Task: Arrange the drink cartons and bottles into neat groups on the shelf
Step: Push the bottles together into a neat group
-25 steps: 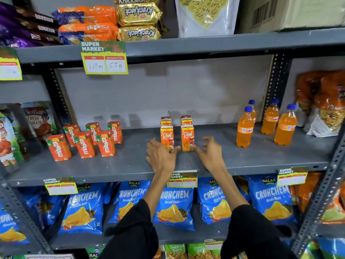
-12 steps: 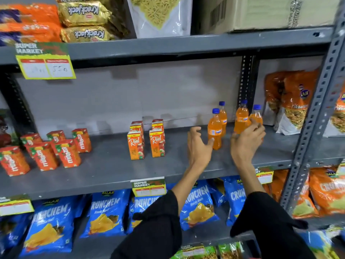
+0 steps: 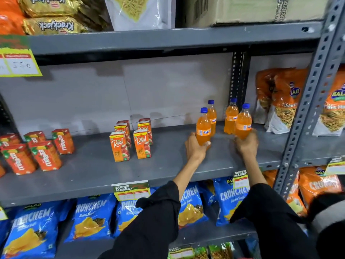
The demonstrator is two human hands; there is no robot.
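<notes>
On the grey middle shelf (image 3: 93, 171) four orange bottles with blue caps stand toward the right end; the left hand (image 3: 195, 149) is wrapped around the lower body of the front left bottle (image 3: 203, 128), and the right hand (image 3: 246, 143) grips the base of the front right bottle (image 3: 243, 122); the two rear bottles (image 3: 212, 114) (image 3: 231, 114) stand just behind them, near the back wall; left of the bottles, four Real cartons (image 3: 119, 146) stand upright in two short rows; farther left, the Maaza cartons (image 3: 46, 156) form a loose cluster near the shelf's left end.
</notes>
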